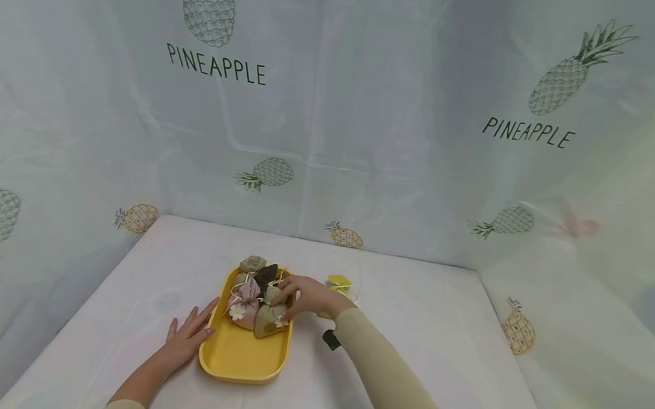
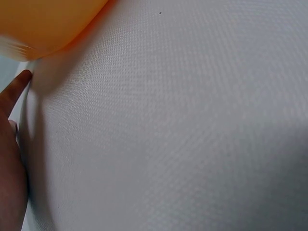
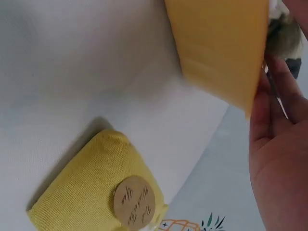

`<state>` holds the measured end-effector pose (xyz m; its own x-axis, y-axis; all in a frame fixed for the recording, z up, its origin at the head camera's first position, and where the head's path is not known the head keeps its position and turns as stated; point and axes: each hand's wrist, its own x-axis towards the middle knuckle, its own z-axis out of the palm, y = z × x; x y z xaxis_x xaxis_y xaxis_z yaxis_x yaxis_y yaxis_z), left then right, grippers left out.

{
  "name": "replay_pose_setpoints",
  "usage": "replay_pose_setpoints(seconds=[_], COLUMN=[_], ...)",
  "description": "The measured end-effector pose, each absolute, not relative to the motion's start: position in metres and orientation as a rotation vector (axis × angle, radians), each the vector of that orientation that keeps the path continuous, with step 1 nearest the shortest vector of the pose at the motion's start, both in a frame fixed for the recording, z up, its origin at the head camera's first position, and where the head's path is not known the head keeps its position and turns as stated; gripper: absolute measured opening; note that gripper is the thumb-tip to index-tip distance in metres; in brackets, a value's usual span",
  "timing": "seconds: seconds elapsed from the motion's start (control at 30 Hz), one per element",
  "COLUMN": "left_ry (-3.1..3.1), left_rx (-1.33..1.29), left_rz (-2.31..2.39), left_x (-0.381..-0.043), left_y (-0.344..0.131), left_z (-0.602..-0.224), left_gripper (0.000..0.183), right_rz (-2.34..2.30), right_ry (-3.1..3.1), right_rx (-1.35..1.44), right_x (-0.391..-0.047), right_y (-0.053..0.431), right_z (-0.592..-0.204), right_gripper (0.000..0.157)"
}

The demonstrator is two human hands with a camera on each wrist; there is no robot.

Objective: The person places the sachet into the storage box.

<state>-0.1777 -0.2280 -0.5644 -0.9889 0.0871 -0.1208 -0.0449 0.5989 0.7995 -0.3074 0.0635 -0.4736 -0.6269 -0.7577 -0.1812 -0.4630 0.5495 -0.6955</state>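
A yellow tray [image 1: 244, 358] holds several small drawstring pouches bunched in its far half. My right hand [image 1: 312, 295] reaches over the tray's right rim and grips a khaki pouch [image 1: 269, 319] with a white flower on it. Beside that one sits a pink pouch [image 1: 245, 304], also with a white flower. Behind them are a dark pouch [image 1: 265, 275] and a grey-green pouch [image 1: 253, 263]. My left hand [image 1: 185, 340] has its fingers spread, fingertips at the tray's left rim. In the right wrist view, the right fingers [image 3: 285, 86] partly hide the pouches.
Right of the tray, a yellow pouch [image 3: 86, 178] with a round brown label lies on the white tabletop [image 1: 408, 348], partly behind the right arm in the head view. A pineapple-print curtain [image 1: 368, 136] hangs behind the table and along both sides.
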Motion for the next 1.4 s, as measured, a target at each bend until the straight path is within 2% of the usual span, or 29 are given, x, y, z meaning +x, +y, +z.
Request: replay_pose_setpoints(seconds=[0.27, 0.47, 0.83, 1.4], left_ry=[2.671, 2.664, 2.677, 2.683], left_rx=[0.036, 0.039, 0.06, 0.063], left_rz=[1.333, 1.334, 1.354, 1.371], left_x=[-0.177, -0.177, -0.177, -0.18], left_y=[-0.228, -0.229, -0.229, -0.23], left_z=[-0.563, -0.565, -0.564, -0.566], left_gripper=[0.065, 0.065, 0.064, 0.064], right_rz=[-0.952, -0.974, -1.014, -1.103], right_ry=[2.338, 2.407, 2.473, 2.528], right_rx=[-0.999, -0.885, -0.686, -0.443], right_x=[-0.316, -0.32, -0.328, -0.335], right_y=[0.089, 0.115, 0.15, 0.17], right_z=[-0.475, -0.478, -0.492, -0.518], right_gripper=[0.041, 0.042, 0.034, 0.044])
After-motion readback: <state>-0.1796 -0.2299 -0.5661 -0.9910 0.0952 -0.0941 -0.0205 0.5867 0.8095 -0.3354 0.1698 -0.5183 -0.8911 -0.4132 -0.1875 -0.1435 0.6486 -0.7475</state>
